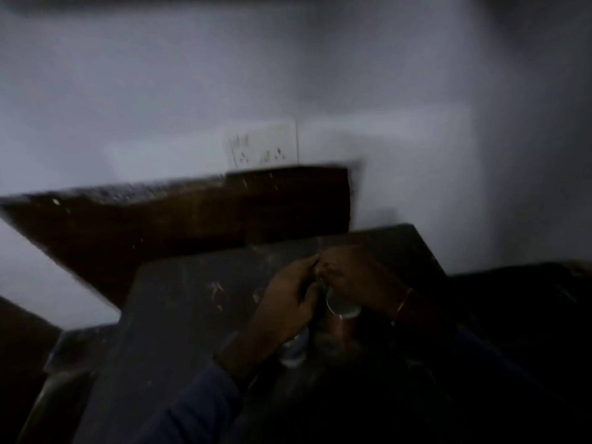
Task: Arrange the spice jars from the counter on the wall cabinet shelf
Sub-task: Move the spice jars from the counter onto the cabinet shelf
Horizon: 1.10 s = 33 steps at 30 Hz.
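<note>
Meeting at the fingertips above the dark speckled stone counter, the left hand and the right hand sit close together with fingers curled inward. The frame is dim and smeared, so I cannot tell whether either one actually pinches anything. Just under the right hand is a small glass spice jar with reddish-brown contents and a clear round lid, roughly upright, with the lid at or near the palm. A second small clear jar with a pale top stands just beside it, partly hidden under the left wrist. The left arm wears a dark blue sleeve and the right wrist a thin gold-toned bangle. Behind the counter is a dark brown wooden panel against a pale grey wall — a white socket plate is just above the panel's edge.
</note>
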{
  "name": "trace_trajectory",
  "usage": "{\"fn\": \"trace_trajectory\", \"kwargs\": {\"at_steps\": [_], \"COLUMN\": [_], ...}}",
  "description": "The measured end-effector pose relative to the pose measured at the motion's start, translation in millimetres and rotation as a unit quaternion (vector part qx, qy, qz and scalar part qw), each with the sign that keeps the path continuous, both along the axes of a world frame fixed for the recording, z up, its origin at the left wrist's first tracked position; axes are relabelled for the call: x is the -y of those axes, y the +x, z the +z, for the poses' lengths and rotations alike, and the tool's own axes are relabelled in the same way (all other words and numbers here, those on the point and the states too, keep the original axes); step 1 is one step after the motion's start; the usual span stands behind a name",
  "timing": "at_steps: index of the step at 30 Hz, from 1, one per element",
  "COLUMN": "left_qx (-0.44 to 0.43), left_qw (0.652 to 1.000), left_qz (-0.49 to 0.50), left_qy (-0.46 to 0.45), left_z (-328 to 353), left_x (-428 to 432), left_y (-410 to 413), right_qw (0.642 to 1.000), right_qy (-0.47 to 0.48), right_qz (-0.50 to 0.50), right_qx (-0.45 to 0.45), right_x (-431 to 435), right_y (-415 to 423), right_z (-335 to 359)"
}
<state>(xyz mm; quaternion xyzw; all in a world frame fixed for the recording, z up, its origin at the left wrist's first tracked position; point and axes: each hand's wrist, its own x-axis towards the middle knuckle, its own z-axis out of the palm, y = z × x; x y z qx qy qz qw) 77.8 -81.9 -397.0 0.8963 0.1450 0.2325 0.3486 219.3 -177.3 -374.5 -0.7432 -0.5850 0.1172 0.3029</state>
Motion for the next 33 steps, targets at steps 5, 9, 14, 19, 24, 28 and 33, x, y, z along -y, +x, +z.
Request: {"fn": "trace_trajectory", "kwargs": {"at_steps": [5, 9, 14, 19, 24, 28, 33], "left_qx": [-0.13, -0.184, -0.219, -0.202, -0.214, -0.202, -0.187], "left_qw": [0.984, 0.968, 0.954, 0.951, 0.941, 0.946, 0.954], "left_qz": [0.014, 0.072, 0.086, 0.115, 0.139, 0.149, 0.124], "left_qy": [-0.122, -0.158, -0.185, -0.204, -0.221, -0.206, -0.198], "left_z": [-89, -111, -118, -120, -119, -114, -106], "left_x": [51, 72, 82, 86, 83, 81, 75], "left_y": [-11, -14, -6, -5, -11, -10, -10], "right_qw": [0.962, 0.929, 0.915, 0.929, 0.924, 0.923, 0.923], "right_qy": [-0.049, -0.083, -0.097, -0.078, -0.057, -0.033, -0.018], "right_qz": [-0.209, -0.28, -0.27, -0.246, -0.263, -0.279, -0.276], "right_qx": [-0.17, -0.229, -0.282, -0.266, -0.273, -0.262, -0.268], "right_x": [68, 84, 71, 52, 39, 34, 41], "right_y": [-5, -5, -9, -1, -2, -3, -4], "right_z": [-98, -130, -142, -160, -176, -181, -178]}}
